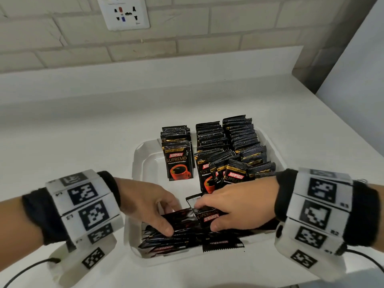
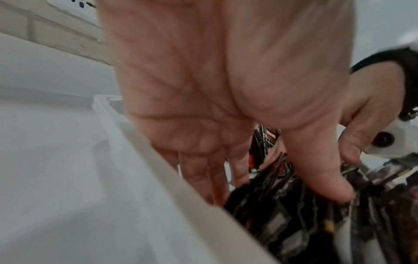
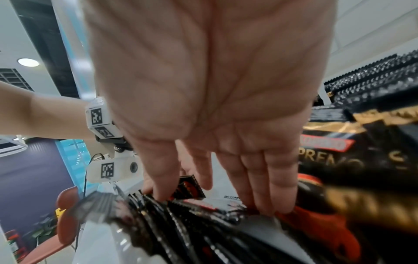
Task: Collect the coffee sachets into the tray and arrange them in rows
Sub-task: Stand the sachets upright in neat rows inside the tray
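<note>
A white, smooth countertop (image 1: 104, 125) ran to a low white upstand, above which rose a wall of pale painted brick (image 1: 207, 28). A white multi-socket wall outlet (image 1: 124, 13) sat on that wall, above the countertop. Beyond the countertop's edge, a reddish-brown chair (image 3: 65, 210) stood before a dark purple wall (image 3: 29, 187), under a round recessed ceiling light (image 3: 28, 62).
</note>
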